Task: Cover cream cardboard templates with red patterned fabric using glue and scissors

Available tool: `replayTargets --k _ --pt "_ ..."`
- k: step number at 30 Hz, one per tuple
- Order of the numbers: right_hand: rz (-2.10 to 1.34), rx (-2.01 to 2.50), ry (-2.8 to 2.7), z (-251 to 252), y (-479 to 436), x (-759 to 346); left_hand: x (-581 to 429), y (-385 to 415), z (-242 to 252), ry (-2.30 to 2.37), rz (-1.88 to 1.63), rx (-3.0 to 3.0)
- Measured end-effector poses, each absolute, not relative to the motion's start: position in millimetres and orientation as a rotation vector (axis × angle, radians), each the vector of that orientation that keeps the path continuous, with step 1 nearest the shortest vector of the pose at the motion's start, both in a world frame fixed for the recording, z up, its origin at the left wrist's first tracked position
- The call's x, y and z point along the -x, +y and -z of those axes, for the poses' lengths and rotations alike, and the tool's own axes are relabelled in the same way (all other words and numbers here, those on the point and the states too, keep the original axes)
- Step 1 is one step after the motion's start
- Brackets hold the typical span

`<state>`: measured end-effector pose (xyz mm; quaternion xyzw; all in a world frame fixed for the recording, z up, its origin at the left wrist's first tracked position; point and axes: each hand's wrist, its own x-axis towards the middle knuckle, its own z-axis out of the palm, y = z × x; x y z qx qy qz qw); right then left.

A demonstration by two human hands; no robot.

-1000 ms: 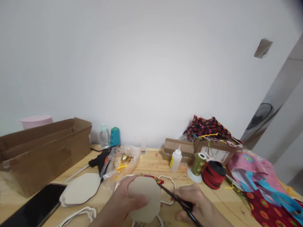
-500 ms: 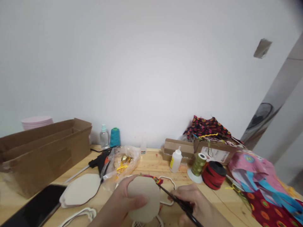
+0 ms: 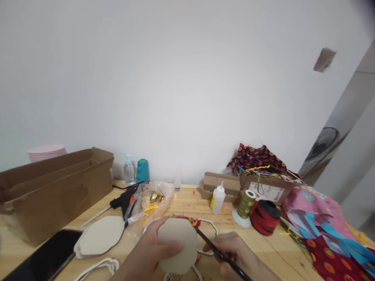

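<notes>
My left hand grips a pale, rounded cardboard piece, the thumb lying across its front face. Red patterned fabric sticks out behind the piece's upper edge. In my right hand is a slim black pointed tool whose exact kind I cannot make out. Its tip meets or nearly meets the fabric at the piece's right edge. White cut-out outlines lie on the table behind and below the piece.
To the left are a long cardboard box, a phone, stacked pale shapes and a glue gun. A glue bottle, an olive thread spool, a red cord spool and piled fabric stand right.
The black tool has turned slightly in my right hand, and that hand has shifted a little. My left hand and the cardboard piece stay nearly in place.
</notes>
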<state>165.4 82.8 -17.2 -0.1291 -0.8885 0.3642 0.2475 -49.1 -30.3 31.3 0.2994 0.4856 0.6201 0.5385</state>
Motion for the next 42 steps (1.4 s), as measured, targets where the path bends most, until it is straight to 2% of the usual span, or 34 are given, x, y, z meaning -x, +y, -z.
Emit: replayTargets --k 11,19,27,39,42 --pt "-0.941 0.321 -2.480 -6.6 75.4 -149.6 46.2 -31.3 -38.7 1.115 -1.462 -0.716" --pt "-0.776 0.410 -2.507 1.5 80.7 -157.5 48.0 -31.3 -38.0 1.116 -1.460 -0.735" --pt "-0.717 0.373 -2.563 -12.8 78.5 -155.3 44.2 -32.9 -41.8 1.085 -1.440 -0.713" --pt "-0.791 0.350 -2.432 4.8 84.4 -165.6 49.7 -34.0 -42.1 1.076 -1.458 -0.738" --pt "-0.899 0.374 -2.360 8.9 82.2 -168.2 50.4 -32.5 -39.5 1.084 -1.471 -0.736"
